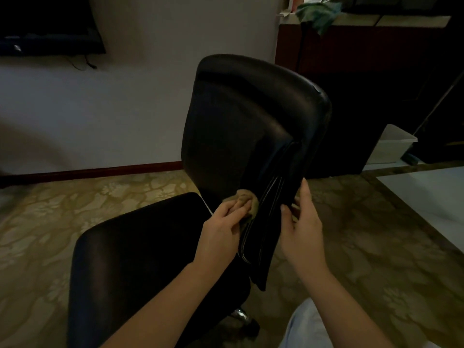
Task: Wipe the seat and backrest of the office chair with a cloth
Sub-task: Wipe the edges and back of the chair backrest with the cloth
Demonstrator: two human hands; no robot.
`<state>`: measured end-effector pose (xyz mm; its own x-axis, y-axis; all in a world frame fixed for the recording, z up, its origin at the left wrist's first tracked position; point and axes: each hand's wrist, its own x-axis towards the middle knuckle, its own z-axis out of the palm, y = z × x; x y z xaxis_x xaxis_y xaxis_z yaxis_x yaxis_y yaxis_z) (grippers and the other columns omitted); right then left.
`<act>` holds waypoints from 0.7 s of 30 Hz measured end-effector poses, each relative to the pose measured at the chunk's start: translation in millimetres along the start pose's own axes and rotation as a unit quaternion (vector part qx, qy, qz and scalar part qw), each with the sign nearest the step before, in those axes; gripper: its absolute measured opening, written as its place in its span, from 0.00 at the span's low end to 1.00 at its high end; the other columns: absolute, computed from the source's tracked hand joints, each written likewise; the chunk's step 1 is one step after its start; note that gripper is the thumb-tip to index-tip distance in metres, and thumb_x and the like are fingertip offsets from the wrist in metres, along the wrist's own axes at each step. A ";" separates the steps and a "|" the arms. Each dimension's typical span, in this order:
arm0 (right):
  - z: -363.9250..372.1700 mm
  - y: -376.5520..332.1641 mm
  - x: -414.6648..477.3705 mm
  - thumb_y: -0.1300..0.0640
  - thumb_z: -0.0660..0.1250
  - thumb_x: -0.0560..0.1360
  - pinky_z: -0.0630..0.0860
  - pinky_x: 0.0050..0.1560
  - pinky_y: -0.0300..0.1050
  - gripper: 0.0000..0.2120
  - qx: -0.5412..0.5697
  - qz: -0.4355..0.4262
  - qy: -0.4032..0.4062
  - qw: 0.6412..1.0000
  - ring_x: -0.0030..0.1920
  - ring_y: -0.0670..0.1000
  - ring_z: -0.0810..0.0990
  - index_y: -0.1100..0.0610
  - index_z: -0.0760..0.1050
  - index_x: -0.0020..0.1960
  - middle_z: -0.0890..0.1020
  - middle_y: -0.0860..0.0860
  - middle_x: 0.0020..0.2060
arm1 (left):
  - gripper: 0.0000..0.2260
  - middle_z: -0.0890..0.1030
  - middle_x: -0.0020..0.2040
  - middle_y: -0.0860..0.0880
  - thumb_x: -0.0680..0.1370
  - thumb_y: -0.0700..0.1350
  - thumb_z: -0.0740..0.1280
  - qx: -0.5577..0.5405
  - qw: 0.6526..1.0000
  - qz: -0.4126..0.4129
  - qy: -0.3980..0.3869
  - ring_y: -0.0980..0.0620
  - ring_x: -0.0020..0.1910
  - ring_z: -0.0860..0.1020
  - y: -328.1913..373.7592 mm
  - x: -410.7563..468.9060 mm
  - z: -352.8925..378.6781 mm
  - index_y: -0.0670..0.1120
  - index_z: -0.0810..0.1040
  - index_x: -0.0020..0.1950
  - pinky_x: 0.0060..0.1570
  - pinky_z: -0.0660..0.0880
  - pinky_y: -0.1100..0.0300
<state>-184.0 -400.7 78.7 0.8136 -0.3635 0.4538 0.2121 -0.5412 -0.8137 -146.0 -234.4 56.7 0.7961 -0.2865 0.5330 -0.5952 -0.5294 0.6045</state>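
Note:
A black office chair stands before me, its backrest (241, 116) upright at centre and its seat (140, 247) at lower left. My left hand (223, 229) presses a bunched tan cloth (247, 200) against the lower front of the backrest, fingers bent over it. My right hand (301, 224) grips the backrest's lower side edge, thumb on the front and fingers wrapped behind.
Patterned beige carpet (376, 247) surrounds the chair. A dark cabinet (364, 71) with a green cloth (319, 13) on top stands at back right, with a white plastic bin (391, 146) beside it. A wall-mounted screen (50, 26) hangs at upper left. My knee (308, 327) shows at the bottom.

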 end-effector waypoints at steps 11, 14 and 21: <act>-1.3 -2.7 -1.7 0.59 0.62 0.81 0.78 0.58 0.43 0.31 0.006 -0.007 -0.002 1.000 0.60 0.43 0.76 0.42 0.54 0.79 0.76 0.45 0.62 | 0.17 0.78 0.68 0.47 0.80 0.36 0.65 -0.016 0.997 0.067 0.040 0.64 0.67 0.69 39.3 51.5 -15.5 0.45 0.79 0.69 0.70 0.63 0.74; -2.5 -3.1 -2.5 0.58 0.61 0.81 0.78 0.58 0.44 0.31 0.002 -0.003 -0.005 1.000 0.60 0.42 0.76 0.41 0.53 0.79 0.76 0.44 0.62 | 0.16 0.79 0.66 0.46 0.80 0.34 0.67 0.000 0.998 0.059 0.037 0.66 0.66 0.67 23.5 37.2 -8.7 0.43 0.80 0.67 0.67 0.61 0.78; -2.8 -1.7 -2.2 0.59 0.61 0.81 0.75 0.59 0.37 0.31 -0.002 -0.003 -0.001 1.000 0.61 0.40 0.75 0.43 0.52 0.79 0.76 0.46 0.64 | 0.14 0.80 0.64 0.45 0.78 0.30 0.68 0.016 0.999 0.029 0.022 0.63 0.65 0.71 -1.5 6.6 -3.5 0.40 0.83 0.62 0.66 0.62 0.79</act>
<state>-187.7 -401.0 80.1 0.8132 -0.3583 0.4586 0.2159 -0.5461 -0.8094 -140.2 -232.6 61.4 0.7544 -0.2827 0.5924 -0.6358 -0.5391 0.5524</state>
